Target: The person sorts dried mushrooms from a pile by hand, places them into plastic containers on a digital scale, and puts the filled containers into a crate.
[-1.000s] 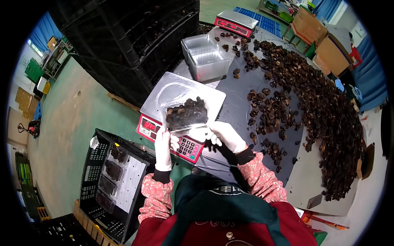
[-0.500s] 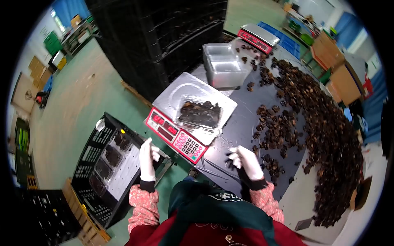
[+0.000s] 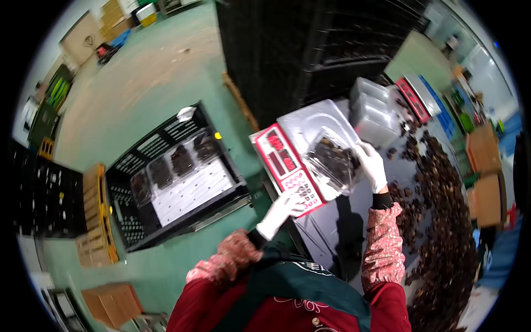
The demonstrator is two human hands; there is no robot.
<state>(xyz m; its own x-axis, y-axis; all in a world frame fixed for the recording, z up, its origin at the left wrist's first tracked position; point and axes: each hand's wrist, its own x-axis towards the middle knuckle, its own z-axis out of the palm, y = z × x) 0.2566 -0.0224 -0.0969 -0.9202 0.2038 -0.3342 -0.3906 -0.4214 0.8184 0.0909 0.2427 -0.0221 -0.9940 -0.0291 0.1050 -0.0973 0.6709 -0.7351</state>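
A clear plastic tray (image 3: 333, 160) of dark, dried mushroom-like pieces, covered in shiny film, lies on the metal pan of a red-and-white digital scale (image 3: 289, 160). My right hand (image 3: 371, 166), in a white glove, is at the tray's right edge with its fingers bent around it. My left hand (image 3: 282, 210), also gloved in white, is over the lower end of the scale's keypad. Its fingers are stretched out and slightly apart, with nothing in them. Whether they touch the keys cannot be made out.
To the left, a black crate (image 3: 126, 213) holds several filled trays. Stacked clear containers (image 3: 376, 113) stand behind the scale, near a second red scale (image 3: 412, 99). Loose dark pieces (image 3: 442, 221) cover the table's right side. A tall black crate stack (image 3: 271, 61) rises behind.
My view has turned to the right, so the scene appears shifted and rotated. My right hand has moved up to the tray's edge; my left hand has come over the scale's keypad.
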